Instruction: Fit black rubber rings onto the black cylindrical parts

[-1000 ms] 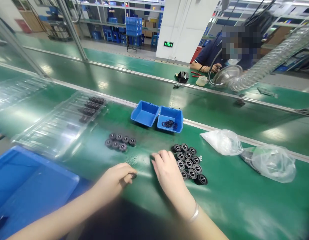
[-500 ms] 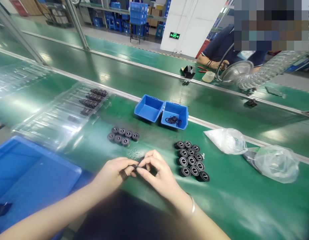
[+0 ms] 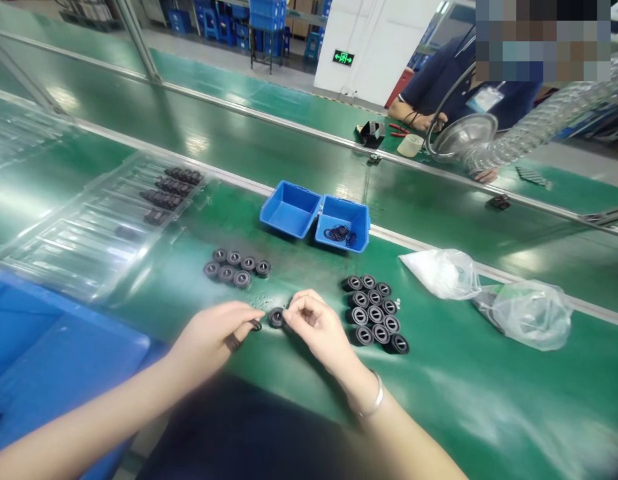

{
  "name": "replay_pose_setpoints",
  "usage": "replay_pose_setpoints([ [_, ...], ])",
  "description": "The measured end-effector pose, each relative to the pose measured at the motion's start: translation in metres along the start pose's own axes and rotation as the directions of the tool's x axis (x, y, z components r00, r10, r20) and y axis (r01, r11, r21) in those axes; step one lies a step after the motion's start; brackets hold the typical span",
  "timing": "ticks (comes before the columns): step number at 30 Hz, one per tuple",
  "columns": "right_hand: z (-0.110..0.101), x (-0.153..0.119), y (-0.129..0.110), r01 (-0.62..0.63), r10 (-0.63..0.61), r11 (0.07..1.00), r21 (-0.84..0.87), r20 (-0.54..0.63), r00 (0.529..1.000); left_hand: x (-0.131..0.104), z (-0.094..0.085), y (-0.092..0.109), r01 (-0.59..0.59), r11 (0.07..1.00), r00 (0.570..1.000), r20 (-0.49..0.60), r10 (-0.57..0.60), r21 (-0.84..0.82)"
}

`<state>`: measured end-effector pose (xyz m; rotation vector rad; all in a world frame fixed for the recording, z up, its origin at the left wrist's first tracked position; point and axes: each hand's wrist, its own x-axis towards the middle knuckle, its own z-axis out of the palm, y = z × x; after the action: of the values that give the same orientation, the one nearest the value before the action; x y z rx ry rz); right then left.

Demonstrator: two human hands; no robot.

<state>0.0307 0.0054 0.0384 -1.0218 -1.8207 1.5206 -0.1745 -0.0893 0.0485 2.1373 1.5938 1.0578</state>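
Note:
My left hand is closed, with the dark loop of a black O-ring at its fingertips. More dark material shows under its curled fingers, too hidden to make out. Between my hands a black round part sits on the green table. The pinched thumb and forefinger of my right hand meet at that part's right edge; whether they grip it or something small is not clear. Several similar round parts stand beyond my left hand. More slotted round parts are in rows right of my right hand.
Two blue bins stand behind, the right one holding black rings. Clear plastic trays with dark parts lie left, above a large blue crate. Plastic bags lie right. Across the rail a person sits.
My hands have moved apart from their pinch together. The round part now shows between them on the table, and the O-ring shows at my left fingertips. The view has shifted slightly.

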Motion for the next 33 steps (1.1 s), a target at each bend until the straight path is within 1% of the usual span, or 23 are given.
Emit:
replay_pose_setpoints([
  [2, 0.002, 0.002, 0.003, -0.020, 0.020, 1.000, -0.010, -0.008, 1.000, -0.004, 0.002, -0.003, -0.110, 0.990, 0.994, 0.005, 0.110, 0.089],
  [5, 0.004, 0.004, 0.006, -0.040, 0.040, 0.999, -0.007, -0.037, 0.999, -0.007, 0.005, -0.003, -0.235, 0.953, 0.972, 0.039, 0.232, 0.192],
  [9, 0.005, 0.005, 0.009, -0.042, 0.042, 0.999, 0.004, -0.050, 0.998, -0.011, 0.011, -0.003, -0.370, 0.898, 0.929, 0.105, 0.355, 0.237],
  [12, 0.006, 0.005, 0.010, -0.047, 0.049, 0.998, 0.036, -0.047, 0.998, -0.015, 0.017, -0.004, -0.433, 0.871, 0.900, 0.157, 0.406, 0.231],
  [14, 0.007, 0.005, 0.010, -0.068, 0.072, 0.993, 0.093, -0.032, 0.997, -0.016, 0.019, -0.005, -0.446, 0.864, 0.894, 0.160, 0.419, 0.232],
  [18, 0.007, 0.006, 0.010, -0.140, 0.144, 0.970, 0.197, -0.005, 0.990, -0.017, 0.015, -0.007, -0.420, 0.867, 0.908, 0.116, 0.403, 0.268],
  [22, 0.007, 0.007, 0.011, -0.161, 0.165, 0.969, 0.190, -0.005, 0.986, -0.017, 0.014, -0.009, -0.387, 0.885, 0.922, 0.109, 0.372, 0.258],
  [28, 0.006, 0.007, 0.009, -0.174, 0.175, 0.967, 0.188, 0.010, 0.985, -0.018, 0.020, -0.009, -0.410, 0.879, 0.912, 0.112, 0.394, 0.245],
  [33, 0.004, 0.007, 0.006, -0.190, 0.189, 0.957, 0.218, 0.025, 0.982, -0.018, 0.019, -0.010, -0.403, 0.885, 0.915, 0.110, 0.388, 0.234],
])
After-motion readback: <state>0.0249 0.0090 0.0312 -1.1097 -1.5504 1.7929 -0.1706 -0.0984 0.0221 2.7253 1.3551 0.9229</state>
